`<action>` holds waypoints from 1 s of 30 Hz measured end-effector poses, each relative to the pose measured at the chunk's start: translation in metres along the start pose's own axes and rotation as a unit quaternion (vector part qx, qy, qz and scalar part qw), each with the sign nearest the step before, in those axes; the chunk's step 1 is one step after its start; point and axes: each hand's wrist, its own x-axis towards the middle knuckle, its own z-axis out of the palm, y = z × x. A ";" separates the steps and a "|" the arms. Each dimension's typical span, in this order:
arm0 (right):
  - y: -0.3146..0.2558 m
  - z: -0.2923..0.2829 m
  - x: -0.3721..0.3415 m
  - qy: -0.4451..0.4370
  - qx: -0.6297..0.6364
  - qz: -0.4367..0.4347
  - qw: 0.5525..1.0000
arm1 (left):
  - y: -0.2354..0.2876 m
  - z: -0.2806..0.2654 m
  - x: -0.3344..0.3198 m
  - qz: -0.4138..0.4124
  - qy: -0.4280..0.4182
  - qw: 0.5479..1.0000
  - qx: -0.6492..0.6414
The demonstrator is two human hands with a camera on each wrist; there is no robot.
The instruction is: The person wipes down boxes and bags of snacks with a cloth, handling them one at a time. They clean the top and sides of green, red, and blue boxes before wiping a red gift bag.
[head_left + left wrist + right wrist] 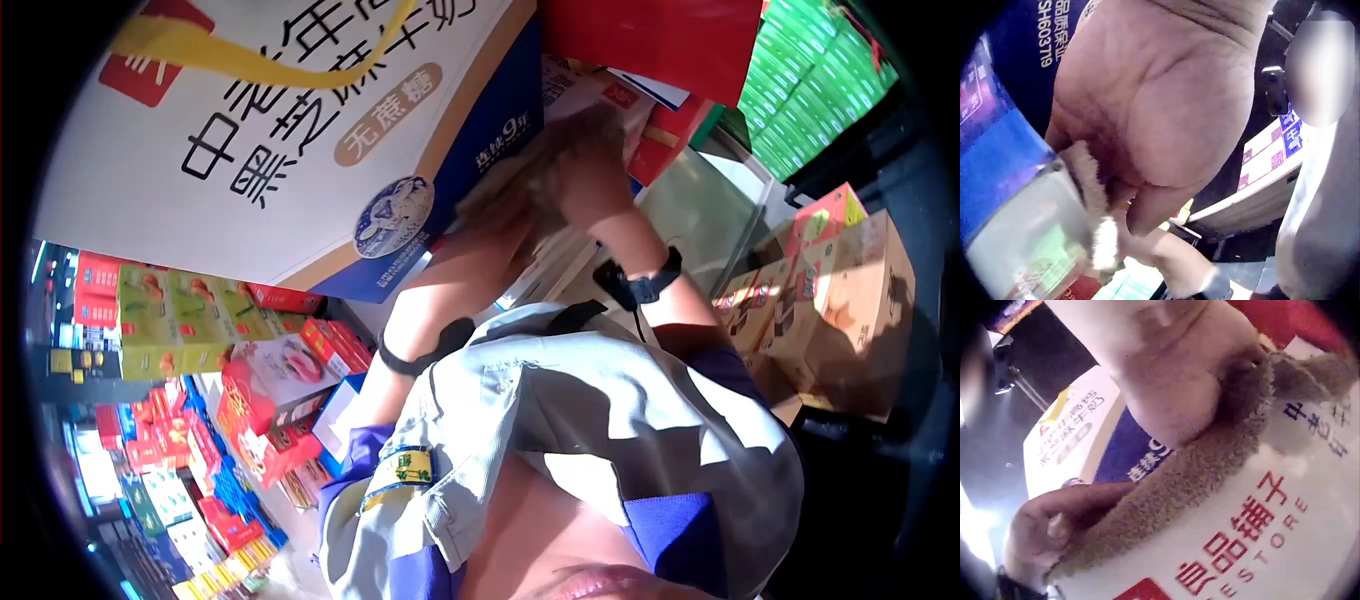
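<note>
A brown fuzzy cloth (1185,481) is stretched between both hands. My right hand (590,185) grips it, with the thumb and fingers bunched around one part in the right wrist view. My left hand (1047,519) holds its other end there; up close in the left wrist view, the fingers curl around a fold of cloth (1088,178). Beneath the cloth lies a white package (1310,550) with red lettering. Beside the left hand stands a large white and blue milk carton (300,130) with a yellow strap handle (250,62).
Green cartons (815,85) are stacked at upper right, near a red package (650,40). Brown cardboard boxes (850,310) stand to the right. On the left are yellow-green boxes (180,320) and shelves of red packages (165,435).
</note>
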 end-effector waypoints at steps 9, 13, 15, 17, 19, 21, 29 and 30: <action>0.020 -0.015 -0.003 0.093 0.061 -0.092 0.990 | 0.029 0.030 0.033 -0.091 -0.001 0.988 -0.123; 0.092 -0.007 0.008 0.038 0.036 -0.096 0.994 | 0.041 0.067 0.076 -0.048 0.045 0.995 -0.072; 0.109 -0.011 0.010 -0.064 -0.036 -0.057 0.996 | 0.043 0.097 0.087 -0.040 0.118 0.991 0.042; 0.105 -0.012 0.010 -0.036 0.032 -0.027 0.998 | 0.043 0.107 0.090 -0.045 0.123 0.989 0.072; 0.095 -0.011 0.012 -0.008 0.108 -0.003 0.994 | 0.041 0.104 0.084 -0.058 0.128 0.984 0.110; 0.081 -0.013 0.003 0.122 0.064 -0.066 0.988 | 0.035 0.088 0.068 -0.036 0.130 0.990 0.036; -0.017 -0.055 -0.037 0.007 0.267 -0.181 0.947 | 0.010 -0.012 -0.009 -0.121 -0.019 0.983 -0.137; -0.026 -0.056 -0.037 -0.007 0.274 -0.184 0.944 | 0.008 -0.018 -0.012 -0.083 0.028 0.989 -0.121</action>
